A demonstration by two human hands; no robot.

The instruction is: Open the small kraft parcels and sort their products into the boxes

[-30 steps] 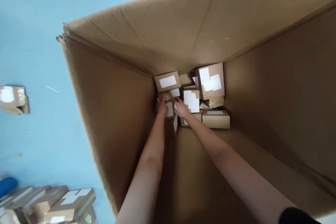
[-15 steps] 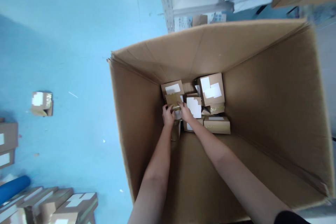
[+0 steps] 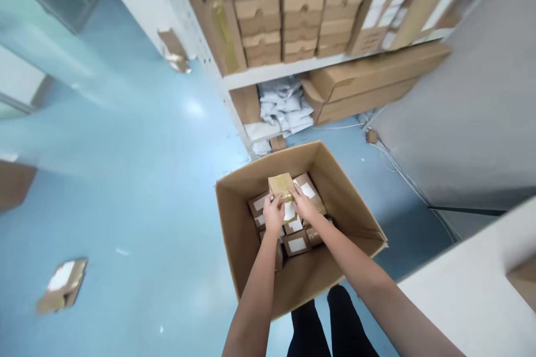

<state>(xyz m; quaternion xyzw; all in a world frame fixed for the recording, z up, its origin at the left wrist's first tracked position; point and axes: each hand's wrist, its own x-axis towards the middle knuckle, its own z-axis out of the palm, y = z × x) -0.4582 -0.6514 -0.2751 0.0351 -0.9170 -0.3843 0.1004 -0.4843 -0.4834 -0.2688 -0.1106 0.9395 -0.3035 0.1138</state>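
A small taped cardboard box [image 3: 281,184] is held between my two hands, above the other parcels in a large open carton [image 3: 238,223]. My left hand [image 3: 273,212] grips its near left corner, fingers closed. At the near right corner, my right hand [image 3: 302,204] pinches the box with thumb and fingers. A white label hangs or lies just under its near side. Below, several brown parcels with white labels, one of them a small box [image 3: 297,244], lie on the carton's floor. My forearms cover part of the carton's near side.
Behind the carton stands a shelf rack [image 3: 268,75] stacked with cardboard boxes, and grey-white bags [image 3: 285,103] on its lower level. One loose parcel [image 3: 62,284] lies on the blue floor at left. A white surface [image 3: 460,290] borders the right. Cables run along the wall.
My view has pulled back and up, so the carton looks smaller and the shelf shows. Both hands have lifted the small box up from among the parcels.
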